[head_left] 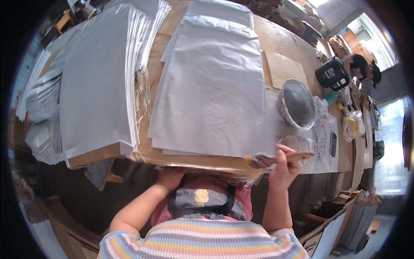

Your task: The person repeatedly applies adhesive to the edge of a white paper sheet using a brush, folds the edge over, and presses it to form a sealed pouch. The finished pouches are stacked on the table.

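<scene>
A flat brush with a wooden handle (pixel 304 155) is in my right hand (pixel 285 169), its fingers wrapped round it. The bristle end points left and lies at the table's front edge, by the corner of a silvery-grey sheet (pixel 211 95). That sheet tops a few more, slightly fanned out, on brown board in front of me. My left hand (pixel 171 178) is at the front edge of the table, left of my body. Its fingers are mostly hidden there, so their grip does not show. A round metal bowl (pixel 297 104) stands beyond my right hand.
A thick stack of grey folded sheets (pixel 97 90) fills the table's left. Brown board (pixel 284 69) lies behind the bowl. A black container (pixel 332 74), plastic bags (pixel 353 126) and a dark phone-like object (pixel 333 144) are at the right. Another person (pixel 362 68) bends down at far right.
</scene>
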{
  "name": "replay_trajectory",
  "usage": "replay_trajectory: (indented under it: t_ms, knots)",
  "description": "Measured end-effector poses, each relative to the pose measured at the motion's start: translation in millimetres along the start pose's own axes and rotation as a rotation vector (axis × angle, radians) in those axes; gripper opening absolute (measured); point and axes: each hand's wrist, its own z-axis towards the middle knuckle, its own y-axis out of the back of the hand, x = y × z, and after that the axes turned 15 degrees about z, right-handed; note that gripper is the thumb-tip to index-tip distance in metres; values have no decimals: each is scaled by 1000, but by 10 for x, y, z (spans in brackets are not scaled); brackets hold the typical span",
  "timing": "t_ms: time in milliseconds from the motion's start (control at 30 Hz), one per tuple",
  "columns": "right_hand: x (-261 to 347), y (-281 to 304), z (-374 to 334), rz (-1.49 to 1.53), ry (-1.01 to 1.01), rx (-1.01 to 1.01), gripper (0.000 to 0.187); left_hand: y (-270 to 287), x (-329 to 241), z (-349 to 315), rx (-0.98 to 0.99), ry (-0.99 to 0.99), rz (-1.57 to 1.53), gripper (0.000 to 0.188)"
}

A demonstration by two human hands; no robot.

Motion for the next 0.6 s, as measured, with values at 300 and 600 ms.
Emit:
replay_trajectory:
  t_ms: [300,600]
  knots:
    - [-401,-1014,-289,57,-376,424,11,806,123,-387,-255,43,-83,7]
    - [-583,-1627,-385,-367,-149,618,16,1396,330,103,-220,41,81,15]
